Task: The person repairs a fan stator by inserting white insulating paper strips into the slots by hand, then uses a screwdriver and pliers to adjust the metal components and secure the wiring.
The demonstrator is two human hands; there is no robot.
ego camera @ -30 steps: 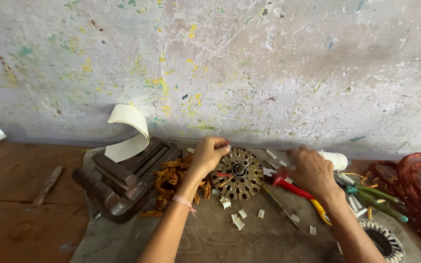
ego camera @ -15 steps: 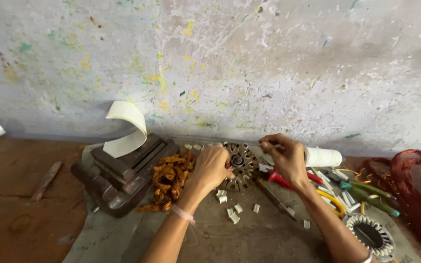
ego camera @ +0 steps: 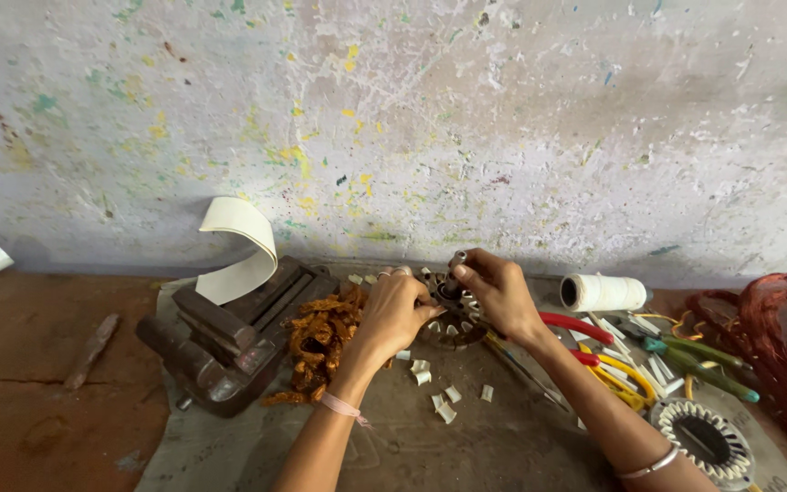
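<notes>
A round slotted metal stator core (ego camera: 453, 321) lies on a grey cloth (ego camera: 466, 437) near the wall. My left hand (ego camera: 393, 310) grips its left rim. My right hand (ego camera: 498, 292) rests on its top, fingers pinched at the dark centre of the core; what it pinches is too small to tell. A heap of burnt orange-brown copper wire (ego camera: 316, 342) lies just left of my left hand. Small white paper strips (ego camera: 444, 401) are scattered on the cloth in front of the core.
A dark metal vise (ego camera: 229, 342) with a curled white paper strip (ego camera: 243, 246) stands at the left. Right of my hands: a white thread spool (ego camera: 603, 292), red and yellow pliers (ego camera: 594, 351), green tools (ego camera: 703, 360), another stator ring (ego camera: 703, 437), a red-brown wire coil (ego camera: 781, 346).
My right hand came in from the tools at the right and now sits on the stator core. Both hands have closed around the core, which sits slightly further from me.
</notes>
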